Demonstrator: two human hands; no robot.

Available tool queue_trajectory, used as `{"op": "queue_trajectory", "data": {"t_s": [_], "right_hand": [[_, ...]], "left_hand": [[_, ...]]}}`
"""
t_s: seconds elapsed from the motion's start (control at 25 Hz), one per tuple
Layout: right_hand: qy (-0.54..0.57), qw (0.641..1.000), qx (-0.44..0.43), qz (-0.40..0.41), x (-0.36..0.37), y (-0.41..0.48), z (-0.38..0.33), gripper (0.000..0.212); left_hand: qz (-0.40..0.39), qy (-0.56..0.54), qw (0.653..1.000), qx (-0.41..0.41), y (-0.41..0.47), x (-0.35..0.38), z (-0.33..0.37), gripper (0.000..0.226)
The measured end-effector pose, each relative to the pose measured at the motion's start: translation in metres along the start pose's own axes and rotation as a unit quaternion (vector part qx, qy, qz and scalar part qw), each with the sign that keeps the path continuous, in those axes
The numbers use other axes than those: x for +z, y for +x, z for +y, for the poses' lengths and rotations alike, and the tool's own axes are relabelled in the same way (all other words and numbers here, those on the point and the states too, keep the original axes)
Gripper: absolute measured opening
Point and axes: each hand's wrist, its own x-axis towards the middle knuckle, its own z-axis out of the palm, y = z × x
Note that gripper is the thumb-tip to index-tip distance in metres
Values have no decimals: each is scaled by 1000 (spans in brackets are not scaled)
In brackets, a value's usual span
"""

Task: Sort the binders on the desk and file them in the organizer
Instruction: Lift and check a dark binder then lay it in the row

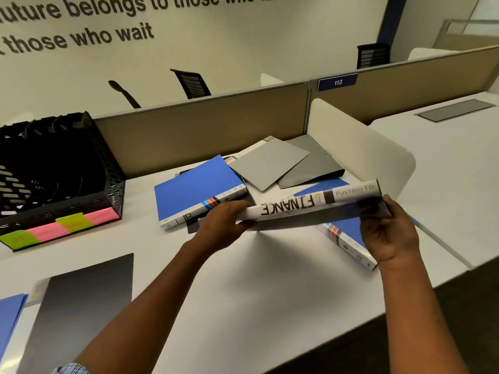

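White desk (270, 279), beige partition (202, 130) behind, wall lettering (81, 22) above that.

Held up clear of the desk: FINANCE binder (297, 205), spine toward the camera, lettering upside down, right end higher than left. Gripped at both ends:
- left hand (224, 220) curled round the end by the last E, thumb on top
- right hand (388, 233) wrapped round the "Punchless File" end; fingertips motion-blurred

Black mesh organizer (54, 171) at far left, back against the partition. Pink and green sticky notes (62, 228) along its front edge. Inside too dark to tell what's in the slots.

Lying flat on the desk:
- blue HR binder (194, 187) just behind the left hand, resting on something dark
- light grey folder (267, 163) overlapping a dark grey folder (316, 163), toward the partition
- second blue binder (348, 230) under the held one, striped spine toward the near edge, partly hidden by the right hand
- black binder (86, 306) at near left, with a third blue binder (10, 314) beside it, cut off by the frame edge

White divider panel (359, 152) at the right, upright.
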Motion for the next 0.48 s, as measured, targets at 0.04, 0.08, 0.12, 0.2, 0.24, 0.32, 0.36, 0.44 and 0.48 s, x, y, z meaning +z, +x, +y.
{"op": "queue_trajectory", "data": {"t_s": [0.04, 0.08, 0.12, 0.2, 0.24, 0.32, 0.36, 0.44, 0.48], "right_hand": [[-6, 1000, -12, 4, 4, 5, 2, 31], [-20, 999, -26, 12, 9, 9, 5, 30], [-42, 998, -39, 18, 13, 12, 9, 31], [-108, 992, -59, 28, 19, 19, 20, 32], [-147, 986, -62, 36, 20, 23, 27, 31], [-256, 963, -57, 59, 20, 30, 47, 35], [-322, 942, -52, 77, 19, 35, 59, 40], [-441, 890, -23, 114, 14, 46, 83, 55], [-491, 862, 7, 123, 12, 50, 95, 63]], "left_hand": [[8, -2, 1000, -2, -3, -1, 2, 34], [18, -4, 1000, -6, -5, -2, 3, 34], [30, -8, 999, -13, -8, -3, 5, 35], [52, -25, 998, -34, -12, -7, 7, 40], [61, -39, 996, -44, -14, -9, 9, 42], [81, -68, 992, -66, -19, -14, 12, 43], [91, -77, 990, -80, -22, -15, 15, 44], [115, -92, 982, -118, -29, -15, 22, 46], [128, -105, 976, -139, -32, -14, 26, 46]]}}
